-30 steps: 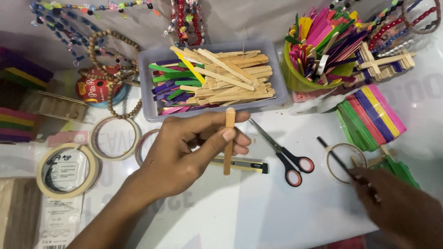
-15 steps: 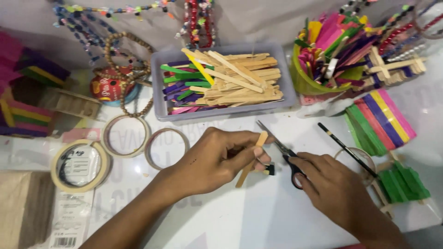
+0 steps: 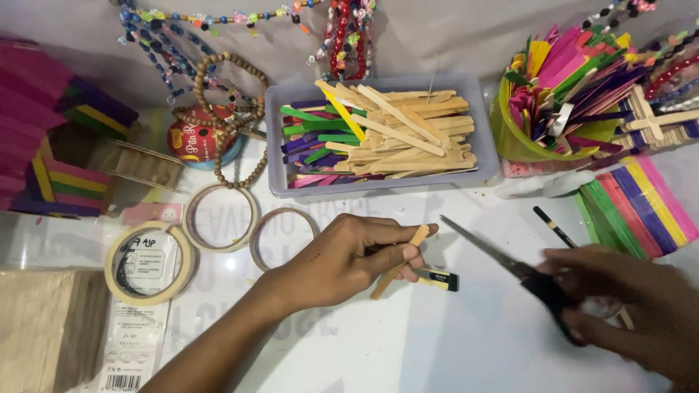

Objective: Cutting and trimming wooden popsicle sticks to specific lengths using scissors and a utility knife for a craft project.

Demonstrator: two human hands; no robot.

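Cutting step in hand, by my reading: just below the grey stick tray (image 3: 271,138), left hand (image 3: 342,262) pinches a plain craft stick (image 3: 399,260), right hand (image 3: 626,306) grips open-bladed scissors (image 3: 510,262) beside it; next, blades must straddle the stick squarely.

left hand (image 3: 349,255): palm down, fingers curled in a pinch, forearm extending from lower left. right hand (image 3: 626,306): low right, fingers closed in a grip.
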